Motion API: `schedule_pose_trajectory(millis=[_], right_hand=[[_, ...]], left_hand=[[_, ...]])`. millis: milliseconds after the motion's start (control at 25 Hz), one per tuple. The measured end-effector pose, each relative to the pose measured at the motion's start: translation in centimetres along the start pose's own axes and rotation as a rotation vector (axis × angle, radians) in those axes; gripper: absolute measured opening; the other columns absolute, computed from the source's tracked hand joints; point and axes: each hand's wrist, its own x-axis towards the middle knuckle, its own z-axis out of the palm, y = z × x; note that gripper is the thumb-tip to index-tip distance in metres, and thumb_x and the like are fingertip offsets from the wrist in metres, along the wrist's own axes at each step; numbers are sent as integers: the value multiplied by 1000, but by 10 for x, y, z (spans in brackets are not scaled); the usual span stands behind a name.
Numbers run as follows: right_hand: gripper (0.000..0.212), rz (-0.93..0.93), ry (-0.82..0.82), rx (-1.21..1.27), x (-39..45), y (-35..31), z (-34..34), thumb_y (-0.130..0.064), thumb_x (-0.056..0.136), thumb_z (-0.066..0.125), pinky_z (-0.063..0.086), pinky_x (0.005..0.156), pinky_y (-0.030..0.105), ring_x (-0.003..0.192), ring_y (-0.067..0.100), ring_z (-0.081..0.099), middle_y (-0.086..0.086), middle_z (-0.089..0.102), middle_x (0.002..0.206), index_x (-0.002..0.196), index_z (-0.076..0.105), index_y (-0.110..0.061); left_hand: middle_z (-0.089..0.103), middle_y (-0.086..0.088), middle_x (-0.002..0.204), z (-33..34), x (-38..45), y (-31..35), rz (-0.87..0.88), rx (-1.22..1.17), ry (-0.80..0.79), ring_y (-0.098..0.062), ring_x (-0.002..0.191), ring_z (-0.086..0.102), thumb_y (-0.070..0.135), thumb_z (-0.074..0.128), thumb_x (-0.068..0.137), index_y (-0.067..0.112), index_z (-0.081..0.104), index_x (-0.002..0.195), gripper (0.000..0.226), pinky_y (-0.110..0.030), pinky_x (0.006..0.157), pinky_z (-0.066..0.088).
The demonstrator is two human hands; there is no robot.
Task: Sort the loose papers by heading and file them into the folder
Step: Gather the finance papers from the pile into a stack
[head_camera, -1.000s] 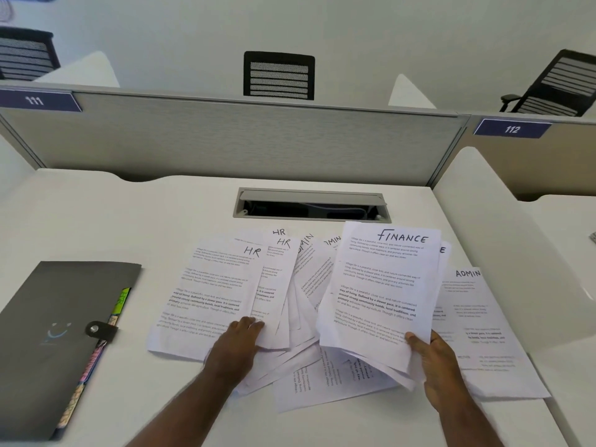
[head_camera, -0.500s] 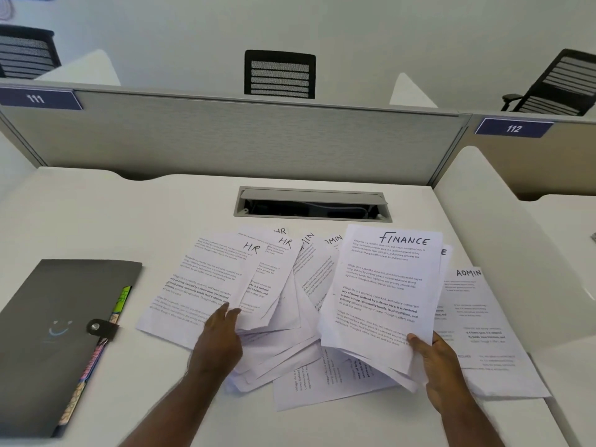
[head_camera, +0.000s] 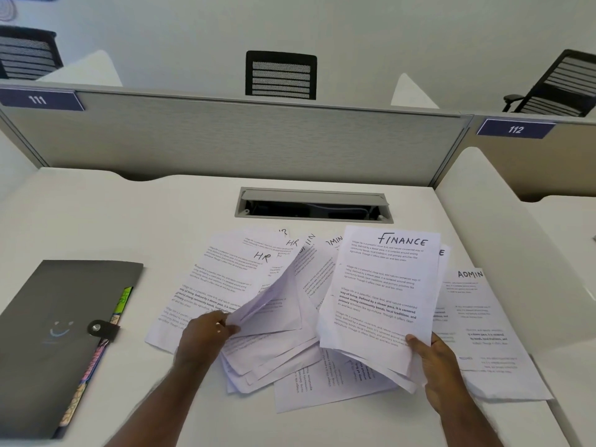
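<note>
the right hand (head_camera: 442,366) is holding a small bunch of papers by the bottom corner, with the thumb on top and the fingers tucked under. the top page says finance (head_camera: 383,285). the hand is tipping the bunch up toward the face, probably so the big word at the top is easy to read and so the finance pages are staying apart from the rest.

the left hand (head_camera: 206,333) is pinching the bottom edge of some pages and lifting them, so they are bending up like a little tent. i think it is peeking under them to find the words on the pages below.

around the hands the loose papers (head_camera: 290,359) are lying spread out like a fan on the white desk (head_camera: 96,221). two pages marked hr (head_camera: 225,279) are sitting on the left side, and a page marked admin (head_camera: 480,327) is lying flat on the right, partly under the finance bunch. spreading them like this is letting many headings show at once.

the gray folder (head_camera: 54,317) is lying closed on the left, well apart from the papers, with its strap snapped shut and colored tabs poking out. nothing looks filed yet, so the sorting seems to be just starting.
</note>
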Motion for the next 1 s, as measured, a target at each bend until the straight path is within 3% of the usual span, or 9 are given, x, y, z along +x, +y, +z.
schedule_pose_trajectory(millis=[160,280,360,440,760,1000], right_hand=[[30,-14,3,-7,-1,-2,1,3,89,63,44,68,22,87,6,60,-21,66,92,87,65,-27],[31,-23,-1,-11,-1,-2,2,3,88,64,44,69,23,89,6,60,-23,65,93,89,65,-28],[30,-20,-7,-11,-1,-2,2,2,88,64,45,71,24,90,6,61,-22,66,95,90,66,-28],[29,-17,-16,-11,-1,-2,3,2,89,63,45,71,24,91,8,62,-19,67,97,92,66,-26],[30,-22,-17,-3,-2,-4,2,2,89,63,45,79,29,93,8,60,-18,65,102,100,63,-27],[28,-25,-10,25,-2,-6,0,3,90,62,45,81,30,91,7,61,-15,65,102,102,64,-23]], left_hand=[[61,10,51,-7,7,-10,-11,-132,-77,-15,58,61,29,82,76,19,55,54,36,-24,55,39],[66,4,70,-9,10,-11,17,-85,-61,-26,75,64,25,69,89,20,57,68,24,-29,62,45],[70,-8,92,-11,11,-9,6,-118,64,-33,89,65,22,58,96,11,62,93,12,-35,74,48],[69,-21,107,-16,13,-7,-22,-185,228,-42,100,64,17,52,98,4,59,110,19,-41,82,47],[70,-17,99,-50,23,11,-33,-342,509,-42,90,62,15,50,97,11,52,98,5,-36,70,40],[69,-25,89,-48,14,18,41,-228,604,-50,79,62,14,48,98,9,50,99,5,-38,63,41]])
